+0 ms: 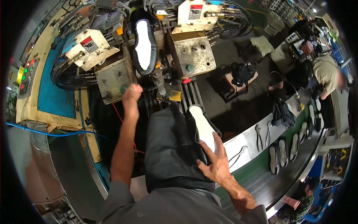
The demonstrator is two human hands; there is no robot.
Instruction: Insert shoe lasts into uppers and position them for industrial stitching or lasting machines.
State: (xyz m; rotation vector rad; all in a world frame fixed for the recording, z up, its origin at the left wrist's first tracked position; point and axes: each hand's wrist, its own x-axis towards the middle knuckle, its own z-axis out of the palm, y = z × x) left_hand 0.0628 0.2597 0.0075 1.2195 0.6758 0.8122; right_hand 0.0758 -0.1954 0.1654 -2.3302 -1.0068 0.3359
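My right hand (pixel 216 164) grips the heel end of a black shoe upper (pixel 191 123) with a white sole-shaped board (pixel 203 128) on its underside. It rests sole-up over my right thigh. Thumb and fingers spread across the board and the edge. My left hand (pixel 132 98) is curled like a fist beside the green button (pixel 123 89) on the left control box (pixel 112 80); whether it touches the button I cannot tell. Ahead, a second black shoe upper (pixel 152 63) with a white underside (pixel 143 44) sits sole-up in the machine, toe toward me.
Right of the machine stands another control box (pixel 194 56) with a green knob. Pliers (pixel 258 136) and pincers (pixel 238 155) lie on the metal ledge (pixel 246 143) at my right. Several shoes (pixel 283 153) line the conveyor belt (pixel 261 186). A co-worker (pixel 326 74) is at the far right.
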